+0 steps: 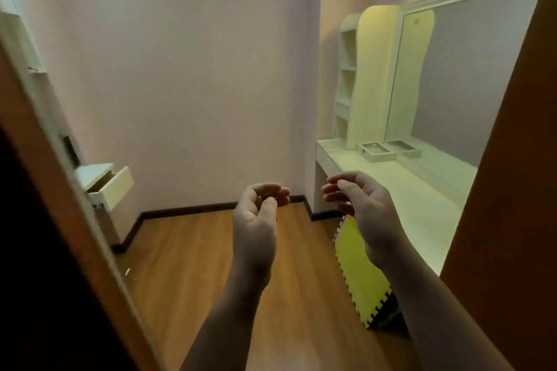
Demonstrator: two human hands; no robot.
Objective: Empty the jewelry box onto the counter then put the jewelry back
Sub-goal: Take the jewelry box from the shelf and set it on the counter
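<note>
Drawer (111, 187) sticking out at far left. Holding my left hand (256, 217) up over floor, fingers loosely curled, gripping nothing. My right hand (358, 205) hovering beside it, same loose curl, empty. Jewelry box (376, 151) sitting on counter (422, 199) further right, near mirror (461, 78), well apart from both hands.

both hands (310, 208) raised, loosely curled, empty; jewelry box (376, 151) open on counter (401, 187).

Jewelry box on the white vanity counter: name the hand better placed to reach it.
Right, probably. The right hand is nearer the shallow white rectangular jewelry box on the white vanity counter at right; the left hand hovers over the wooden floor, farther away. Both hands hold nothing.
</note>
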